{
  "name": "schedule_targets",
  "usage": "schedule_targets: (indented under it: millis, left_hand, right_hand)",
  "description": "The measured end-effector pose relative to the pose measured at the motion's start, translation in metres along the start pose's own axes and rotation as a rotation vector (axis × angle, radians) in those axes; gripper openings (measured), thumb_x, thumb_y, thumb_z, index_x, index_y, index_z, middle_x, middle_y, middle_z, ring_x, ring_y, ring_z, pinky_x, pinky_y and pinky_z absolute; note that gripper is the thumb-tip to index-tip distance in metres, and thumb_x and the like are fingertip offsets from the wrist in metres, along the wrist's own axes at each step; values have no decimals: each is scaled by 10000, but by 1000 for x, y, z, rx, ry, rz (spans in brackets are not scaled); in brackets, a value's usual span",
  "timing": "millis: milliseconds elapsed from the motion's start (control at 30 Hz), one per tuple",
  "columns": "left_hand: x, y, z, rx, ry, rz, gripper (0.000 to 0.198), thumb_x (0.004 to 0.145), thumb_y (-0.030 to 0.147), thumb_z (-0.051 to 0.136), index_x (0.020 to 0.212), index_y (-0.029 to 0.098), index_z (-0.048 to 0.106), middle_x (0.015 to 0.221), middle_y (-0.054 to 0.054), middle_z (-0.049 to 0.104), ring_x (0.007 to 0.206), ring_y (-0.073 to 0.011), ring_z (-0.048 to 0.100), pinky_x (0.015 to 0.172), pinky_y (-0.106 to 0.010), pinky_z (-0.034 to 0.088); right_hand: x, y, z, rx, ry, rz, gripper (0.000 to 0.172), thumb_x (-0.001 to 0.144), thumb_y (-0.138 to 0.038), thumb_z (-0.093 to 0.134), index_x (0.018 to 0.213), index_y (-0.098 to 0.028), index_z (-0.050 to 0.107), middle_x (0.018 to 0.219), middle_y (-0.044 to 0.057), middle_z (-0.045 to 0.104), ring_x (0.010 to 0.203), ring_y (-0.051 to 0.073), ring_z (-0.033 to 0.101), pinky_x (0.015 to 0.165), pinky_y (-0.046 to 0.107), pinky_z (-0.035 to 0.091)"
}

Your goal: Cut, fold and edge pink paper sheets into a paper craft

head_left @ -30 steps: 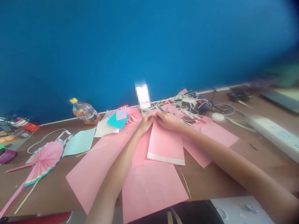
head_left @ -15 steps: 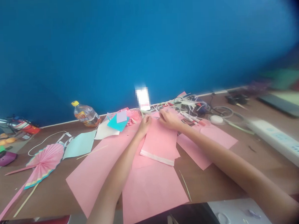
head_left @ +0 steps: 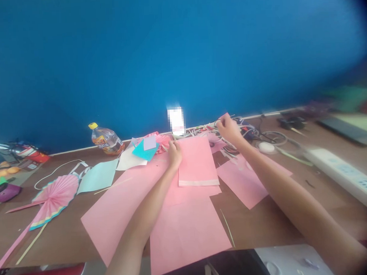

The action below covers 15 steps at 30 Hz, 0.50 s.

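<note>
My left hand [head_left: 175, 154] is closed on the upper left edge of a pink sheet of paper [head_left: 197, 159]. A white strip [head_left: 199, 182] runs along this sheet's near edge. Under it lie larger pink sheets [head_left: 187, 234], one reaching over the table's front edge. My right hand [head_left: 229, 128] is up at the back right, apart from the sheet, above a tangle of cables and scraps [head_left: 247, 130]. Its fingers are curled in; what they hold, if anything, is hidden.
A folded pink paper fan [head_left: 56, 197] lies at the left beside a pale green sheet [head_left: 98, 176]. A bottle with a yellow cap [head_left: 107, 141] leans near the blue wall. White and blue papers [head_left: 143, 151] lie behind. A power strip [head_left: 345, 175] sits at the right.
My right hand has left the sheet's far edge and moved right, over the cables. The pink sheet has turned straighter, its white-striped edge now farther back. My left hand has shifted slightly left.
</note>
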<state>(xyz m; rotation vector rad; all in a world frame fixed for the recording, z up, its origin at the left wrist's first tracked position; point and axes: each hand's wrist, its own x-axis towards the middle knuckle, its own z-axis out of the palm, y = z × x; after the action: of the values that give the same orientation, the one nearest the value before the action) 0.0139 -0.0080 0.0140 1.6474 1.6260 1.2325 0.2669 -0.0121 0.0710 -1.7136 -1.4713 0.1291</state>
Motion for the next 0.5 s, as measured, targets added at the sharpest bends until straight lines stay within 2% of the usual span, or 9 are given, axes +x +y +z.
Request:
schedule_targets:
  millis: [100, 233, 333, 433, 500]
  left_hand:
    - [1, -1, 1, -21, -13, -1, 140, 930, 305, 325, 864, 209, 403, 637, 11, 479, 590, -160, 471, 604, -270, 310]
    - [2, -3, 1, -73, -82, 26, 154, 900, 309, 395, 820, 195, 461, 709, -7, 541, 679, -160, 510, 657, -263, 340]
    - [3, -5, 1, -99, -112, 72, 144, 883, 286, 415, 825, 184, 499, 745, -15, 561, 726, -163, 522, 684, -261, 351]
    - [3, -6, 2, -124, -142, 107, 146, 873, 286, 433, 829, 179, 522, 759, -15, 564, 749, -161, 522, 708, -258, 360]
    - [3, -6, 3, -145, -180, 138, 162, 873, 308, 442, 815, 178, 520, 759, -9, 554, 740, -151, 514, 702, -251, 362]
  right_hand:
    - [9, 15, -15, 14, 158, 122, 68, 791, -213, 453, 738, -233, 417, 675, 29, 520, 627, 172, 401, 620, 320, 306]
    - [11, 19, -14, 135, 158, 110, 47, 767, -186, 484, 750, -216, 452, 701, 44, 535, 631, 166, 410, 627, 327, 318]
    - [0, 3, 4, 189, 17, -10, 71, 766, -213, 519, 833, -199, 533, 797, 52, 608, 687, 170, 492, 654, 306, 361]
    - [-18, -19, 24, 216, -310, -272, 224, 833, -331, 496, 941, -170, 609, 915, 85, 640, 757, 184, 558, 689, 300, 406]
    - [-31, -29, 35, 176, -360, -469, 281, 841, -369, 520, 1001, -164, 628, 1015, 107, 635, 868, 204, 571, 777, 314, 411]
